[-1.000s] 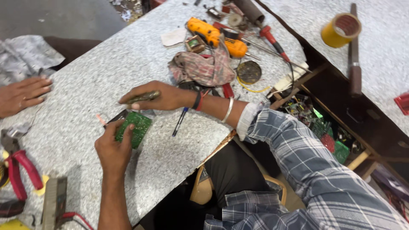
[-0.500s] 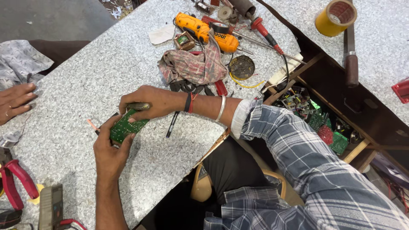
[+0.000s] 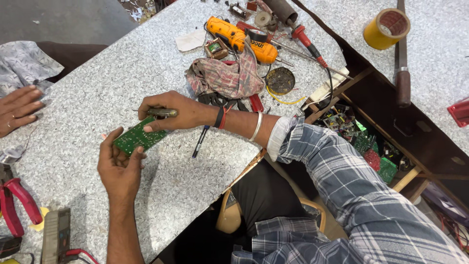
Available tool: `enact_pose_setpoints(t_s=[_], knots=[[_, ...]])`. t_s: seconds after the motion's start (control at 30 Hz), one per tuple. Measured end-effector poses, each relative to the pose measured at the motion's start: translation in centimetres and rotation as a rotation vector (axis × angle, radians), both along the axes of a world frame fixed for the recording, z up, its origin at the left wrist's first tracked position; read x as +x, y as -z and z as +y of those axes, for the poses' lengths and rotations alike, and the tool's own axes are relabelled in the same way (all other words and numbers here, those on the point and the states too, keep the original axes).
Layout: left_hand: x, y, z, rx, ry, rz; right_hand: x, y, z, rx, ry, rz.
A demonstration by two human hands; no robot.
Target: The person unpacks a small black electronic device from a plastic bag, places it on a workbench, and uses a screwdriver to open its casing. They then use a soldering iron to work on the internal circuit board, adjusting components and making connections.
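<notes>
My left hand (image 3: 118, 165) holds a small green circuit board (image 3: 138, 137) by its near edge, just above the speckled grey table (image 3: 112, 83). My right hand (image 3: 172, 110) reaches across from the right, gripping a thin dark tool (image 3: 162, 112) laid along the fingers, with its thumb touching the board's far end. A blue pen (image 3: 200, 142) lies on the table under my right wrist.
Another person's hand (image 3: 18, 107) rests at the left edge. A checked rag (image 3: 223, 77), an orange power tool (image 3: 240, 38), a red-handled screwdriver (image 3: 308, 44) and small parts clutter the far end. Red pliers (image 3: 17, 205) and a meter (image 3: 56, 234) lie near left. A yellow tape roll (image 3: 387, 28) sits far right.
The board has turned from bunched between both hands to lying flat and held out; my right hand has slid to its far end. The view has shifted slightly.
</notes>
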State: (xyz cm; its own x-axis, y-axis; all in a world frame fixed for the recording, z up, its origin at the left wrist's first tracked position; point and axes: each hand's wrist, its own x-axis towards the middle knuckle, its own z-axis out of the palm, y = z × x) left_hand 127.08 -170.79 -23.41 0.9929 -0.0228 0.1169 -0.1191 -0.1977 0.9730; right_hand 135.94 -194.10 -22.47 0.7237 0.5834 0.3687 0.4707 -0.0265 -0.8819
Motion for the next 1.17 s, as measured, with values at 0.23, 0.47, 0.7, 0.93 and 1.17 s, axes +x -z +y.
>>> enact_pose_setpoints(t_s=[0.23, 0.47, 0.7, 0.93, 1.17], knots=[[0.2, 0.9, 0.5, -0.046, -0.011, 0.062, 0.3, 0.6, 0.1, -0.052, 0.033, -0.046], [0.2, 1.3, 1.2, -0.044, 0.006, 0.026, 0.6, 1.0, 0.1, -0.021, 0.078, -0.055], [0.0, 1.5, 1.0, 0.011, -0.028, -0.008, 0.8, 1.3, 0.2, 0.019, 0.116, -0.084], [-0.5, 0.4, 0.9, 0.421, -0.070, -0.353, 0.6, 0.9, -0.1, -0.038, 0.001, -0.090], [0.1, 2.7, 1.9, 0.023, 0.003, 0.032, 1.1, 2.0, 0.1, -0.018, 0.059, -0.055]])
